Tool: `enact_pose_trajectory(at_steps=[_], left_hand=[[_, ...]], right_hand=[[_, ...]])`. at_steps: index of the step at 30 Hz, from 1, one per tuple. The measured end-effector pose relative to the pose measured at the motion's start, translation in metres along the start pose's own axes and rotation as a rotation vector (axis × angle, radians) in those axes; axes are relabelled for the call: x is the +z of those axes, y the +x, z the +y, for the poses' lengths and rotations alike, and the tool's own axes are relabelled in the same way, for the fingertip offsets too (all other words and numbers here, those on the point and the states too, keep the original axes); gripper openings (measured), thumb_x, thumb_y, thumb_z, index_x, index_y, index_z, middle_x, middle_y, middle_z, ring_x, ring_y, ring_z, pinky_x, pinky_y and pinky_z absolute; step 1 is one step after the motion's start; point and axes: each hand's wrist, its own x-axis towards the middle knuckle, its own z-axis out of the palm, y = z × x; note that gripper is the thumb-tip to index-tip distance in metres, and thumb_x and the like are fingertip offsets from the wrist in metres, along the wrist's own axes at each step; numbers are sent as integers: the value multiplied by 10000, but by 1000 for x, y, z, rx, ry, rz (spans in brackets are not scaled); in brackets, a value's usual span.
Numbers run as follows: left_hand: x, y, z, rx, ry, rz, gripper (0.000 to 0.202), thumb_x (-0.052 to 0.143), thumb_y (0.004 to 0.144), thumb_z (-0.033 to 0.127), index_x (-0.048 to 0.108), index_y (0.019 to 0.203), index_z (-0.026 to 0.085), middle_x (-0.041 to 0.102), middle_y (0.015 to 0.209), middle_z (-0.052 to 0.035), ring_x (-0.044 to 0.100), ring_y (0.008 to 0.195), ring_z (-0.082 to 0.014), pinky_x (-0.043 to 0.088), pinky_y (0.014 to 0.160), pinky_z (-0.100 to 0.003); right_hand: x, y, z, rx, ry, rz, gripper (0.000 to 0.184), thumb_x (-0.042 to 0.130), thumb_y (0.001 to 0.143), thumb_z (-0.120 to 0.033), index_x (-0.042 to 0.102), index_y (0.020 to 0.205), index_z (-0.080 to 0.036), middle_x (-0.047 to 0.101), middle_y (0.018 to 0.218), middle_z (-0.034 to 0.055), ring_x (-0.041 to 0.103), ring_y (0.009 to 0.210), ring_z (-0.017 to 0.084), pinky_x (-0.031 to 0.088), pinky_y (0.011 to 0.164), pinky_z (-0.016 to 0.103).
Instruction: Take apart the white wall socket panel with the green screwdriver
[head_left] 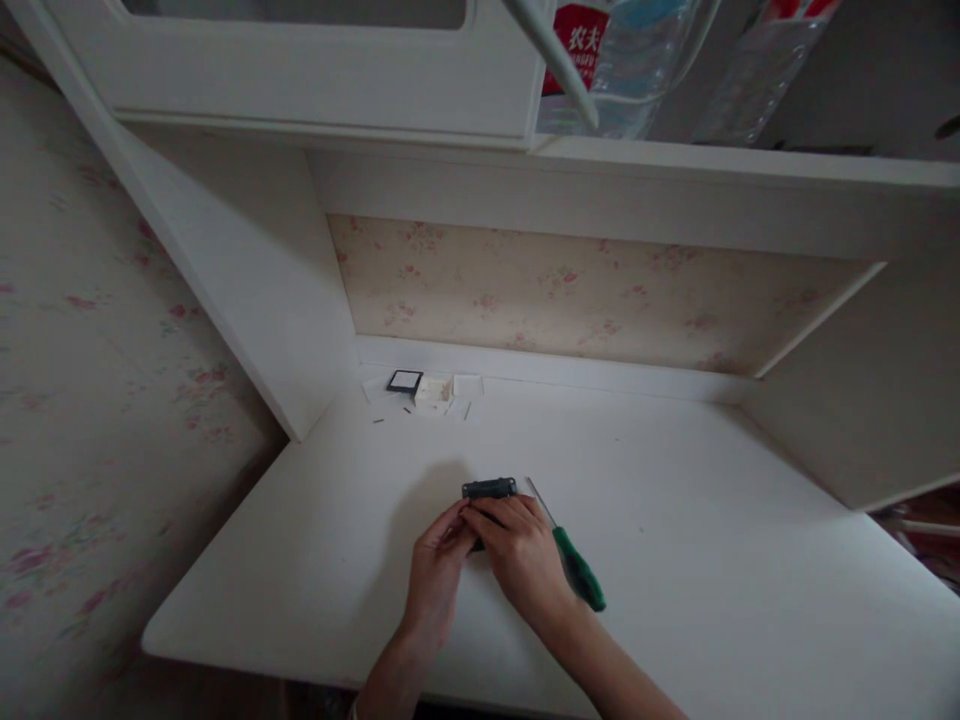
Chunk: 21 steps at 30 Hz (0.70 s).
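Near the middle of the white desk (675, 540), both my hands are closed around a small dark rectangular device (489, 488). My left hand (439, 555) grips its left side with bent fingers. My right hand (521, 550) lies across its front, the fingers reaching over to meet the left fingertips. Only the device's dark far edge and a bit of its lower side show; its exact kind is hidden by my fingers. Just right of my right hand lies a screwdriver with a green handle (579, 570), its thin metal shaft pointing away from me.
At the back left stand a small white open box (433, 391), a black-framed square piece (405, 381) and a clear lid (469, 385). Several tiny bits lie near them. Overhead, a shelf (675, 160) holds plastic bottles (637, 70). A cupboard side panel (255, 270) rises at left.
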Motion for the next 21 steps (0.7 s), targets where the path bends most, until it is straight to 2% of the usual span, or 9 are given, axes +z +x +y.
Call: enact_pose_trajectory(at_steps=[7, 16, 18, 19, 21], left_hand=[[-2, 6, -4, -2, 35, 20, 332, 736, 735, 301, 715, 1038, 168, 713, 890, -44, 648, 856, -199, 502, 748, -263], [-12, 13, 0, 7, 39, 109, 393, 745, 684, 294, 677, 1051, 168, 699, 944, -74, 659, 880, -217, 530, 752, -291], [-16, 14, 1, 4, 36, 142, 402, 761, 677, 312, 676, 1046, 176, 696, 923, -62, 662, 862, -207, 530, 762, -295], [-18, 15, 1, -1, 36, 171, 416, 772, 672, 325, 673, 1051, 184, 693, 921, -56, 664, 857, -201, 530, 761, -293], [-26, 16, 1, -5, 42, 232, 442, 787, 671, 351, 666, 1067, 196, 686, 954, -57, 666, 872, -196, 530, 759, -283]], right_hand=[[2, 11, 4, -20, 7, 13, 233, 620, 900, -179, 682, 1102, -277, 723, 1010, 40, 612, 887, 231, 398, 837, 403], [9, 24, 2, -132, 263, 83, 299, 495, 929, -128, 676, 1125, -264, 711, 1032, 37, 623, 941, 184, 385, 1027, 413], [10, 36, 11, -50, 353, 117, 280, 494, 932, -165, 693, 1101, -267, 711, 1032, 43, 625, 964, 188, 422, 995, 396], [11, 44, 21, 51, 400, 157, 252, 507, 929, -199, 710, 1065, -263, 714, 1022, 46, 626, 972, 193, 456, 950, 374], [15, 64, 47, 349, 480, 206, 205, 568, 895, -287, 729, 1015, -243, 718, 1019, 48, 634, 967, 203, 484, 902, 345]])
